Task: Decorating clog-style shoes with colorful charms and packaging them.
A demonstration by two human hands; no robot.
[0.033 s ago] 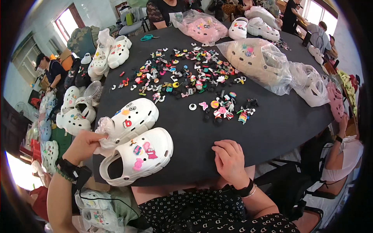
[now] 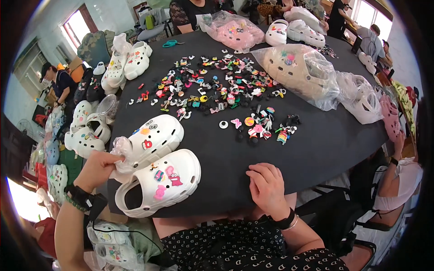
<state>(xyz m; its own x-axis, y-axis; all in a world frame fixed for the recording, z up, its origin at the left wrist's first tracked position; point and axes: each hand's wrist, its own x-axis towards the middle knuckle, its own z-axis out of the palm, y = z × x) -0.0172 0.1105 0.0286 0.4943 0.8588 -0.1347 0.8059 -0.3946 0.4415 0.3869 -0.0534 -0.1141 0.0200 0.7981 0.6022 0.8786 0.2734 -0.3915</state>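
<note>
Two white clogs with colourful charms lie side by side on the black table at the left. My left hand [image 2: 96,170] is closed on a crumpled clear plastic bag [image 2: 123,148] at the heel of the farther clog [image 2: 158,137]; whether it also grips the heel strap is hidden. The nearer clog [image 2: 174,178] has pink charms and its heel strap faces me. My right hand [image 2: 267,186] rests at the table's front edge, loosely bent, holding nothing. Beyond it lies a small group of charms [image 2: 257,128], with a larger spread of mixed charms [image 2: 214,86] farther back.
Bagged clogs, one beige [image 2: 294,72] and one pink [image 2: 235,34], sit on the table [image 2: 217,153] at the far side. Teal scissors [image 2: 172,44] lie at the back left. More white clogs [image 2: 86,135] crowd the left edge. Other people sit and stand around the room.
</note>
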